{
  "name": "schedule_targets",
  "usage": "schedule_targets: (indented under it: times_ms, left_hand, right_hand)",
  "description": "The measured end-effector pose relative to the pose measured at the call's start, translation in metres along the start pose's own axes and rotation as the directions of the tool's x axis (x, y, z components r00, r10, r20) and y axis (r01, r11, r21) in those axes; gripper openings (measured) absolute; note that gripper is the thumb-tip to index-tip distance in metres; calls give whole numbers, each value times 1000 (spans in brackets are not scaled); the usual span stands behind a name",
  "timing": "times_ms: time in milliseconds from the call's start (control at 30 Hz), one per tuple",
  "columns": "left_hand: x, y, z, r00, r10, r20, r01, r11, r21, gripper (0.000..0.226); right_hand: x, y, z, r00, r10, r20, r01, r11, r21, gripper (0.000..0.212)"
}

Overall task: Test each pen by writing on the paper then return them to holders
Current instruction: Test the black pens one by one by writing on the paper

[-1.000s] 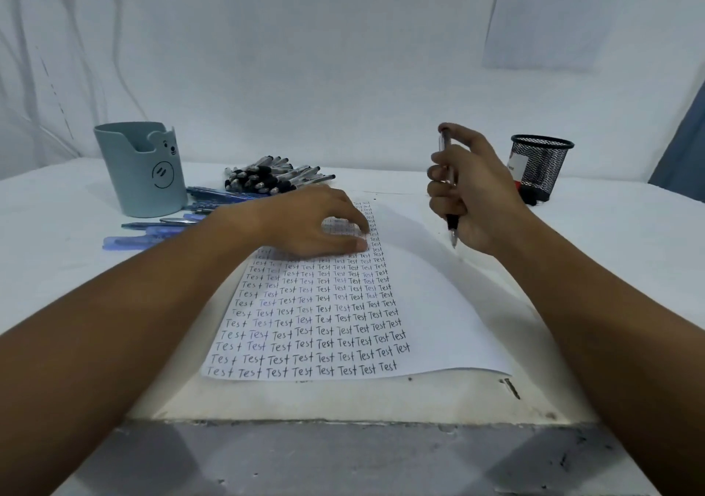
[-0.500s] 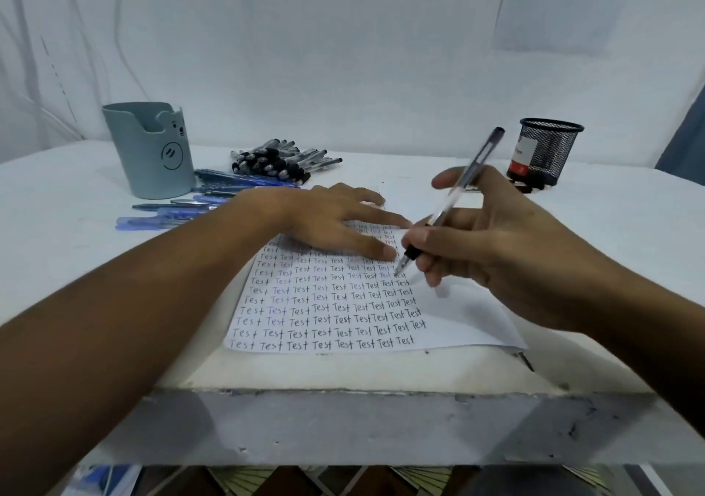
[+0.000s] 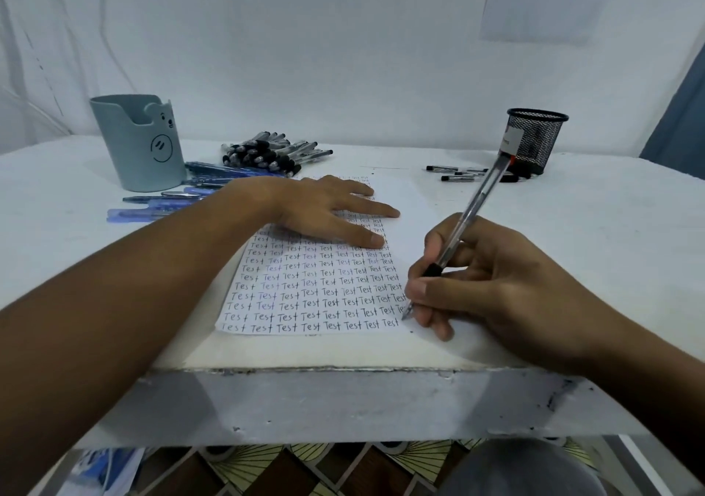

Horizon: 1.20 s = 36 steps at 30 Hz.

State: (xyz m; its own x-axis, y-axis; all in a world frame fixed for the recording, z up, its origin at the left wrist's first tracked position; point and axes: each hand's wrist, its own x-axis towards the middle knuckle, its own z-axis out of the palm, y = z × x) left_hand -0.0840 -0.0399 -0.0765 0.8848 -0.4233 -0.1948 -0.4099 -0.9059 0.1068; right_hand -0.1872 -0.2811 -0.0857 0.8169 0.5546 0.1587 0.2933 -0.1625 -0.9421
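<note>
Here, pen (image 3: 466, 224) in right hand (image 3: 492, 278) grip, tip on paper (image 3: 316, 289)

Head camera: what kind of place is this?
Probably a home desk set up for testing pens: a white table, paper filled with "Test", a heap of pens, and two holders.

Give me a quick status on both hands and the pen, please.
Left hand flat, pressing paper. Right hand grips clear pen, tip on paper at end of second-last row. Nothing in the way.
</note>
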Motion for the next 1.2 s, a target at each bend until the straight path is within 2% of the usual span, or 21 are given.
schedule_targets:
  times_ms: [500,600,700,833,1000,1200]
  left_hand:
    - [0,0,-1,1000,4,3,-4,1000,-10,72]
    - [-1,0,0,1000,3,5,-3,1000,-19,70]
    - [-1,0,0,1000,4,4,-4,1000,-16,69]
    - [-1,0,-1,1000,2,3,-2,1000,-12,71]
    - [-1,0,0,1000,1,3,-1,1000,-12,71]
    - [-1,1,-1,1000,5,7,-5,1000,-12,71]
  right_hand:
    - [-1,-1,3,1000,-23,-20,21,994,-105,19]
    - [-1,-3,2,1000,6,16,-4,997,-77,18]
    - [0,-3,1,1000,31,-5,-31,999,-40,18]
    - [0,0,3,1000,-12,-21,9,993,-114,18]
    - [1,2,-2,1000,13,0,-13,999,40,20]
    - [1,1,-1,999,-32,22,33,998,-48,19]
